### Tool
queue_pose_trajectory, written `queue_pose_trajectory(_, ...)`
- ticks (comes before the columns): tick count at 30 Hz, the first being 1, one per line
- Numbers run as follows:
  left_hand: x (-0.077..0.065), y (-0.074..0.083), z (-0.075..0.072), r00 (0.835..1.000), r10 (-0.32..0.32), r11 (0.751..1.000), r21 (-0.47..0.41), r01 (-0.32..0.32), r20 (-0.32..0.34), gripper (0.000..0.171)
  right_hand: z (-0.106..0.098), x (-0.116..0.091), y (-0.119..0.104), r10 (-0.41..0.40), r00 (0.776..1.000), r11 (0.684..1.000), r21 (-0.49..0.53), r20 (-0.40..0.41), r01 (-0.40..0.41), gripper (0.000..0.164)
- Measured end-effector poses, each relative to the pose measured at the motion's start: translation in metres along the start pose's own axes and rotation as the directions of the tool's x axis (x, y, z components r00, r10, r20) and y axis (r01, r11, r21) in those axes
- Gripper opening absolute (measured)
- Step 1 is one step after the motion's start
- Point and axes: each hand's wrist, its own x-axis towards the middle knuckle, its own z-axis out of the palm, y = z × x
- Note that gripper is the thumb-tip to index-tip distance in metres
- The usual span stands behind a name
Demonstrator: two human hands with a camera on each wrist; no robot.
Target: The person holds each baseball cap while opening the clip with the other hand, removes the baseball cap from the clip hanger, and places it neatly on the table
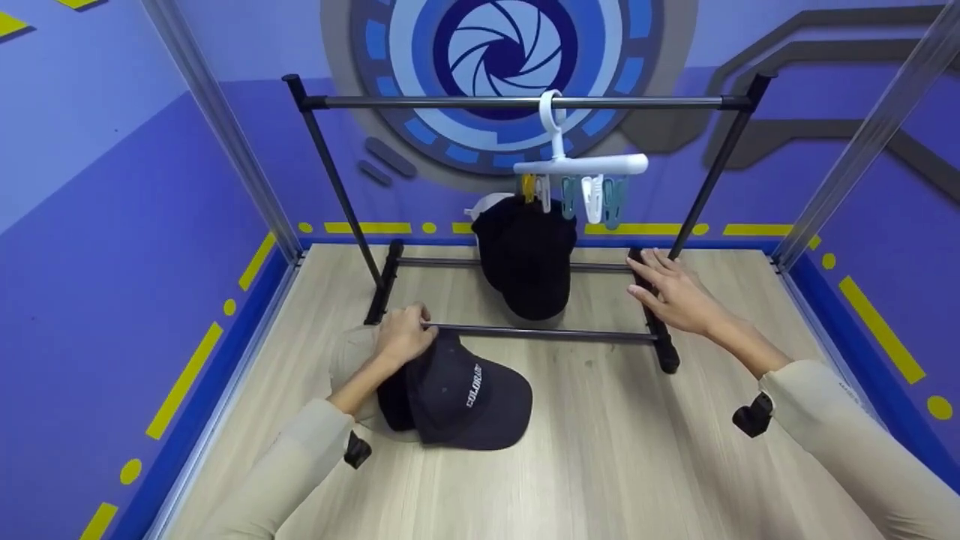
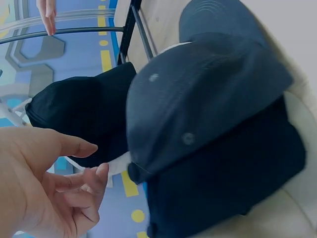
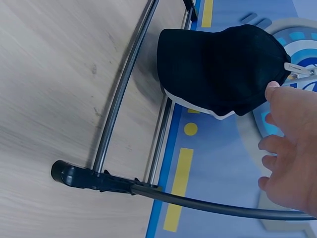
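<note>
The left forearm, in its beige sleeve [image 1: 274, 461], reaches forward from the lower left, and the left hand [image 1: 403, 336] is held over the back of a dark lettered cap [image 1: 469, 401]. Its wrist view shows the fingers loosely bent, the thumb apart from them and nothing between. That cap lies on the surface [image 1: 600, 442] with its brim to the right, nested against another dark cap [image 1: 394, 403] and a beige cap [image 1: 346, 364]. The right arm comes in from the lower right, angled inward; the right hand [image 1: 679, 296] has its fingers extended and slightly spread, holding nothing, and appears over the rack's right foot [image 1: 660, 341] in the head view; contact there cannot be told. Between the hands, farther back, a black cap [image 1: 525, 255] hangs brim down from the white hanger [image 1: 581, 163], in front of a white cap [image 1: 493, 201].
</note>
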Motion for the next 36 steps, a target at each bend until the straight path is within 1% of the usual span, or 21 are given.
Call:
queue_pose_trajectory(2,0.007,0.005,0.001,1.000,0.024,1.000,-0.005,-0.024,0.017,0.016,0.003,-0.001,0.002,0.004,1.000,1.000,0.001,0.009,-0.004,0.056)
queue_pose_trajectory(4,0.014,0.010,0.003,0.998,0.044,0.999,-0.028,-0.043,0.052,0.016,0.006,-0.003,0.003,0.007,1.000,1.000,0.009,0.021,-0.007,0.056)
queue_pose_trajectory(7,0.027,0.018,0.005,0.990,0.095,0.991,-0.108,-0.084,0.100,0.013,0.009,-0.006,0.005,0.003,0.999,1.000,0.015,0.035,-0.004,0.055)
queue_pose_trajectory(9,0.036,0.024,0.005,0.984,0.140,0.978,-0.169,-0.120,0.107,0.012,0.009,-0.007,0.006,-0.002,0.999,1.000,0.018,0.034,0.002,0.055)
queue_pose_trajectory(11,0.046,0.031,0.006,0.978,0.187,0.963,-0.214,-0.165,0.088,0.012,0.008,-0.006,0.006,-0.005,0.999,1.000,0.015,0.031,0.005,0.054)
queue_pose_trajectory(13,0.056,0.037,0.005,0.971,0.232,0.948,-0.237,-0.213,0.054,0.013,0.007,-0.003,0.006,-0.008,0.999,1.000,0.010,0.031,0.007,0.054)
queue_pose_trajectory(15,0.065,0.042,0.005,0.961,0.278,0.938,-0.217,-0.270,0.007,0.015,0.006,0.001,0.005,-0.010,0.999,1.000,0.011,0.036,0.010,0.054)
queue_pose_trajectory(17,0.073,0.046,0.005,0.944,0.328,0.927,-0.179,-0.329,-0.037,0.019,0.007,0.006,0.003,-0.014,0.999,1.000,0.024,0.035,0.014,0.054)
queue_pose_trajectory(19,0.081,0.051,0.007,0.928,0.366,0.919,-0.129,-0.373,-0.071,0.025,0.009,0.012,0.001,-0.019,0.999,0.999,0.037,0.029,0.018,0.053)
queue_pose_trajectory(21,0.089,0.057,0.009,0.914,0.395,0.910,-0.092,-0.403,-0.094,0.033,0.011,0.018,-0.001,-0.018,1.000,0.999,0.048,0.019,0.018,0.053)
queue_pose_trajectory(22,0.094,0.061,0.010,0.910,0.403,0.908,-0.079,-0.411,-0.099,0.038,0.013,0.021,-0.002,-0.018,1.000,0.998,0.052,0.017,0.017,0.053)
queue_pose_trajectory(25,0.106,0.075,0.012,0.911,0.402,0.912,-0.046,-0.408,-0.094,0.049,0.016,0.031,-0.005,-0.018,1.000,0.998,0.054,0.015,0.017,0.053)
queue_pose_trajectory(29,0.122,0.091,0.015,0.905,0.416,0.907,-0.030,-0.420,-0.082,0.056,0.019,0.047,-0.010,-0.016,1.000,0.997,0.078,0.024,0.014,0.054)
queue_pose_trajectory(32,0.133,0.100,0.018,0.899,0.432,0.899,-0.048,-0.436,-0.072,0.059,0.018,0.059,-0.016,-0.010,0.999,0.996,0.085,0.039,0.007,0.056)
queue_pose_trajectory(34,0.138,0.104,0.019,0.899,0.433,0.897,-0.067,-0.436,-0.064,0.060,0.016,0.067,-0.019,-0.008,0.999,0.996,0.085,0.044,0.004,0.056)
queue_pose_trajectory(36,0.142,0.107,0.021,0.901,0.430,0.897,-0.087,-0.434,-0.058,0.060,0.013,0.074,-0.020,-0.016,0.999,0.996,0.087,0.028,0.013,0.056)
